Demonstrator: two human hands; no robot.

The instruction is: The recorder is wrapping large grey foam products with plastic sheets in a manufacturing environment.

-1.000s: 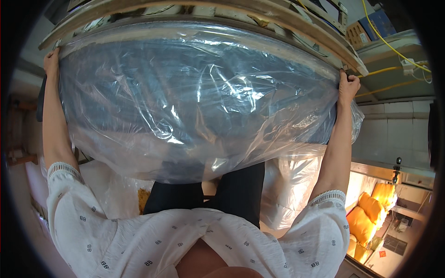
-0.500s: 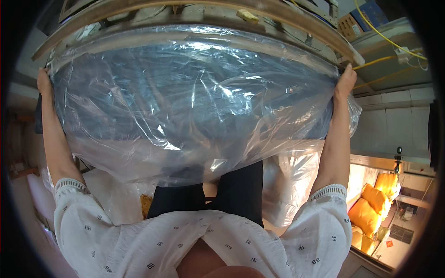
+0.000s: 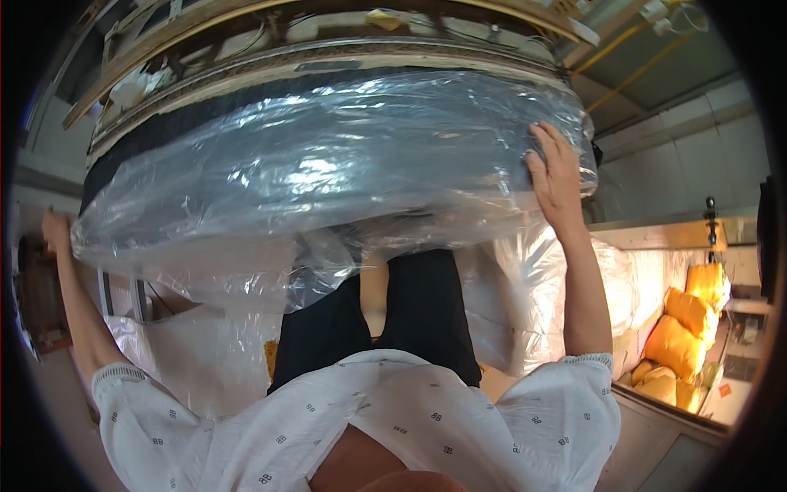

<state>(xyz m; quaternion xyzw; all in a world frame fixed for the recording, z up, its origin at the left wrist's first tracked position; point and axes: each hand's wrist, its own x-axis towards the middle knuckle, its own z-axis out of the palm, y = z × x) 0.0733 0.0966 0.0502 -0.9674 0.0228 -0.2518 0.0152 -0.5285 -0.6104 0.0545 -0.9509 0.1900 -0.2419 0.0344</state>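
A clear, wrinkled plastic sheet (image 3: 328, 176) stretches across the bench in front of me and hangs over its near edge toward my knees. Beneath it lies a wide piece of dark fabric (image 3: 156, 135), whose far left strip is uncovered. At the far left, my left hand (image 3: 57, 231) is closed at the sheet's left end, pinching the film out to the side. My right hand (image 3: 560, 180) rests on the sheet near its right end, fingers stretched out over the film.
A long wooden bar (image 3: 188, 37) and a machine frame run along the far side. Yellow cables (image 3: 611, 51) hang at the upper right. More plastic film (image 3: 533, 303) is heaped to the right of my legs. Orange-yellow bundles (image 3: 676, 336) lie farther right.
The sheet's far edge has come nearer, uncovering dark fabric at the far left. My left hand has moved down toward me with the film; my right hand has let go of the edge and opened.
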